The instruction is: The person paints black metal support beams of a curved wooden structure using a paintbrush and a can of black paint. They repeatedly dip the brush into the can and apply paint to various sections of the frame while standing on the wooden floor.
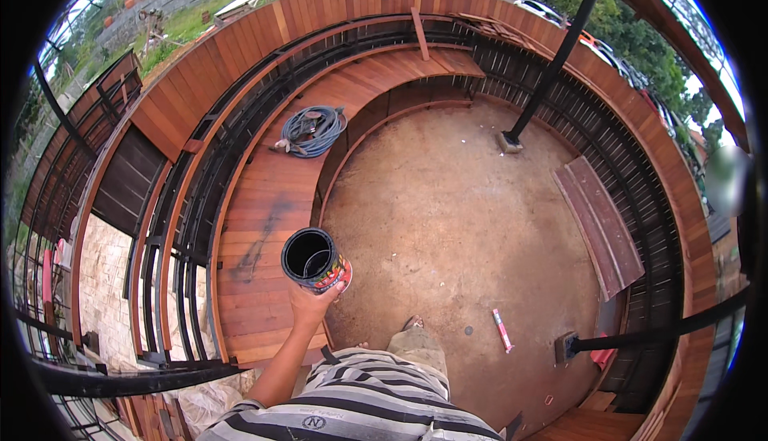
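Observation:
My left hand (pixel 310 307) is wrapped round an open paint can (pixel 326 279) with a black inside and a colourful, mostly red label. The can is held out over the edge of a reddish wooden bench (pixel 260 181), its open top towards me. Something dark lies low inside it; whether it is liquid paint I cannot tell. My right hand is out of view. A coil of grey-blue hose or cable (pixel 310 131) rests on the bench beyond the can, with a small dark object on it.
The bench curves round a brown concrete floor (pixel 448 217). Black posts (pixel 552 57) rise at the far right and near right. A dark wooden bench section (pixel 598 225) leans at the right. A red-and-white tube (pixel 502 329) lies on the floor. Open black framing (pixel 172 281) is at the left.

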Demonstrator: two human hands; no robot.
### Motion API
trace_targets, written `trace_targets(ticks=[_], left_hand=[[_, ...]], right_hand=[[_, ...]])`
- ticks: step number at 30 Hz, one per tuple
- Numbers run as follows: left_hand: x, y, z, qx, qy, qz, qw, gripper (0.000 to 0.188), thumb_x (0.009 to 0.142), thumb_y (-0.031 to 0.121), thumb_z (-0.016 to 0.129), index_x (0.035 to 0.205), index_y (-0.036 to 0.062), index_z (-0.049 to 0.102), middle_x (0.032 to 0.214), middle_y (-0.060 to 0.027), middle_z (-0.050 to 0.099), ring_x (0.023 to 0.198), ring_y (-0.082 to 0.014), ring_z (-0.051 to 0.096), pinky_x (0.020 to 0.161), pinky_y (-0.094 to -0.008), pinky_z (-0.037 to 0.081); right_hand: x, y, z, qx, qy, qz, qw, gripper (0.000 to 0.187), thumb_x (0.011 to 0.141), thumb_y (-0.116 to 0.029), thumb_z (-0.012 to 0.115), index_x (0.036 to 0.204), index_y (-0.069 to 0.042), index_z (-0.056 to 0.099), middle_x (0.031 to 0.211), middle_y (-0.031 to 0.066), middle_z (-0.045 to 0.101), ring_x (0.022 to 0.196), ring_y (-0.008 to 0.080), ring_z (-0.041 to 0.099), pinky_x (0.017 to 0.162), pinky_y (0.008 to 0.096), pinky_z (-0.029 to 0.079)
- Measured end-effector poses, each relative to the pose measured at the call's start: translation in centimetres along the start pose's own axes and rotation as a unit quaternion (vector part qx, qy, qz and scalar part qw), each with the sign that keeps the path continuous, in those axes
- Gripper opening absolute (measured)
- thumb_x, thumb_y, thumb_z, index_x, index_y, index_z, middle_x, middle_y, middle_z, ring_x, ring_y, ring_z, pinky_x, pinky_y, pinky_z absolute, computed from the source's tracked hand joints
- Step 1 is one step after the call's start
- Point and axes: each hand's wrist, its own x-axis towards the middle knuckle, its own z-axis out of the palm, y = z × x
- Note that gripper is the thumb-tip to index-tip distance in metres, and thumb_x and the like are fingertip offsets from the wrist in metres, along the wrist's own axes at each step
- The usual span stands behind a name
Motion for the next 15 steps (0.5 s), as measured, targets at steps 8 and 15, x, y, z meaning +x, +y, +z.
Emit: trace_targets(ticks=[8,15], left_hand=[[13.4,-7.0,5.1,0.058,0.144,-0.011,0.988,0.103,0.072,0.01,0.096,0.153,-0.0038,0.035,0.147,-0.0216,0.052,0.132,-0.0301,0.058,0.113,-0.0428,0.048],[20.7,-6.3,7.9,0.141,0.359,-0.028,0.922,0.098,0.075,0.002,0.094,0.153,-0.0051,0.035,0.147,-0.0233,0.052,0.128,-0.0304,0.059,0.114,-0.0446,0.049]], right_hand=[[16.7,-9.8,-1.3,-0.038,-0.025,0.142,0.989,0.05,0.081,-0.045,0.082,0.11,-0.003,0.079,0.107,0.022,0.078,0.1,0.0402,0.077,0.082,0.0486,0.062],[44.8,-34.1,-10.9,-0.112,-0.038,-0.096,0.988,0.044,0.09,-0.045,0.073,0.114,-0.009,0.078,0.117,0.0231,0.075,0.109,0.0436,0.072,0.092,0.0526,0.059]])
